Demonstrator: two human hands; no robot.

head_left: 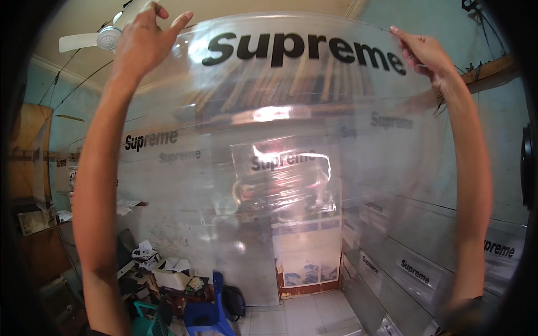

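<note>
A large clear plastic sheet (263, 78) with bold black lettering is spread out in front of me, its upper edge bowed across the top of the view. At its upper left corner is my left hand (144, 42), raised, with thumb and fingers apart and the thumb by the sheet's edge. Whether that hand bears any of the sheet is hard to see. My right hand (426, 53) pinches the upper right corner between thumb and fingers. Other lettered clear sheets hang beyond, among them a crinkled, shiny one (286, 179), seen through the plastic.
Thin lines with more lettered sheets (414, 271) run along the right wall. A white ceiling fan (108, 38) is close to my left hand. Below left stand a blue plastic chair (210, 313), a green stool (147, 318) and a cluttered table (174, 274). A wooden beam (487, 73) juts at right.
</note>
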